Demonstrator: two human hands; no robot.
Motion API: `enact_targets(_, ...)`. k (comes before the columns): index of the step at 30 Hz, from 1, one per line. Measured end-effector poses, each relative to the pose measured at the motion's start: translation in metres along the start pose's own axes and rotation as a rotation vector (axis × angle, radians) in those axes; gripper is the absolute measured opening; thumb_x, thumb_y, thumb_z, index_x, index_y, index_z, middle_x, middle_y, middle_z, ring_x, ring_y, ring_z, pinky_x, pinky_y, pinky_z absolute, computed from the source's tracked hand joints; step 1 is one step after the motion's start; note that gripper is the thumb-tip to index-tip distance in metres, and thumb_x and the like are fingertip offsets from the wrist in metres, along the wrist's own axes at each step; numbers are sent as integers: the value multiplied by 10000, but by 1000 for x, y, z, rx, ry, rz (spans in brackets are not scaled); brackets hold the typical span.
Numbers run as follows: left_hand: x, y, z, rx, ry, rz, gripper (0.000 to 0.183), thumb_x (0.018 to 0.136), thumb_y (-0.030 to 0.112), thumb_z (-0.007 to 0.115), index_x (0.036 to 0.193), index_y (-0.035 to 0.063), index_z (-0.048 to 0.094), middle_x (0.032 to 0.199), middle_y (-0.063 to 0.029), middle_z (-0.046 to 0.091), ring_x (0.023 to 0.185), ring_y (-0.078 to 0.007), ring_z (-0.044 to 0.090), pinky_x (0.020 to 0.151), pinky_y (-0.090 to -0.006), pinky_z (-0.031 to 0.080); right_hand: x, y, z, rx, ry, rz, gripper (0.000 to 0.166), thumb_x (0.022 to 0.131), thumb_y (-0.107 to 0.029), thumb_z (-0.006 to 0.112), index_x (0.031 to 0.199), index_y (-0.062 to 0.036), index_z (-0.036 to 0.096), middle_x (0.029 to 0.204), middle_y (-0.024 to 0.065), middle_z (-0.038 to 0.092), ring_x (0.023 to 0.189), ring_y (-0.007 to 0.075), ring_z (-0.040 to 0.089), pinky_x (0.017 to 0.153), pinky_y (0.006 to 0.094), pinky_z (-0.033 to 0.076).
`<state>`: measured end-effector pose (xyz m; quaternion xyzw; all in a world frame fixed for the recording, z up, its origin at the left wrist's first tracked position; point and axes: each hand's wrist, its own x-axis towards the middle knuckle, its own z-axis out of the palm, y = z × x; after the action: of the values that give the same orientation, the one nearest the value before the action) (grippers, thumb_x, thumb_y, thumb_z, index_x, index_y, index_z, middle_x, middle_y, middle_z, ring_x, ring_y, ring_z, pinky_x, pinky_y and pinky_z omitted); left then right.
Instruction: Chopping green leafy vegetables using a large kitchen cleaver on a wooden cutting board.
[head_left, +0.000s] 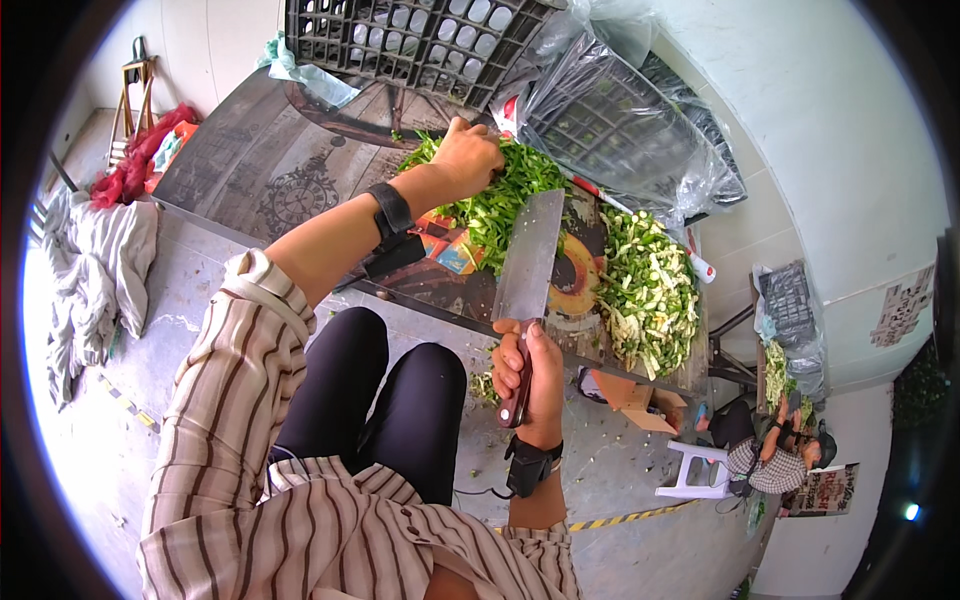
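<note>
My right hand (529, 375) is closed round the dark handle of a cleaver (529, 255), whose wide blade lies over the table's near edge, pointing away from me. Beside the blade spreads a heap of cut green leafy vegetable (510, 187). At the far side of this heap is my left hand (469, 157), palm down with bent fingers; its fingertips are partly hidden, so what it grips cannot be told. To the right, a second heap of chopped pale and green pieces (651, 296) rests on the printed wooden table (240, 157).
A black plastic crate (412, 45) stands at the table's far edge, with a plastic-wrapped crate (622, 112) to its right. A cardboard box (637, 401) sits beneath the table. Farther right, a co-worker (772, 457) sits by a white stool (694, 472) at another table.
</note>
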<state>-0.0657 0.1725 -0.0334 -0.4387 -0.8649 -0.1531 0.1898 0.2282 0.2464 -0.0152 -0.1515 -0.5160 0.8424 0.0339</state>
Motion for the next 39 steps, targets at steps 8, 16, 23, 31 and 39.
enact_targets(8,-7,-2,-14,-137,187,-101,112,817,217,618,881,182,703,891,1,640,982,-212,567,861,-410,348,0,0,-3,8,-9,0,431,998,-348,458,1092,66,530,638,-35,418,496,46,412,423,210,373)
enact_targets(16,4,13,-53,-469,167,-191,98,814,184,650,818,112,717,972,-44,705,870,-236,668,868,-384,461,1,3,4,-2,-3,5,441,1000,-357,457,1096,68,529,642,-40,409,494,41,397,410,202,371)
enact_targets(23,10,72,-73,-549,351,242,412,827,173,652,1226,83,601,1091,-137,671,1039,-310,610,1017,-435,362,1,3,2,25,-7,1,438,1003,-349,448,1099,72,526,638,-45,403,508,33,387,420,187,367)
enact_targets(31,-101,-16,-70,-395,439,-114,312,771,121,702,1071,41,667,1125,-114,630,1061,-310,571,938,-391,448,6,0,10,46,-76,-69,432,998,-349,467,1067,71,543,634,-23,412,476,61,413,391,210,369)
enact_targets(39,-179,-40,-53,-257,440,-392,233,793,117,660,1009,31,675,1128,-124,617,1122,-329,517,968,-407,422,56,-1,63,51,-268,78,414,996,-356,474,1050,51,524,638,-25,429,481,67,420,390,223,371)
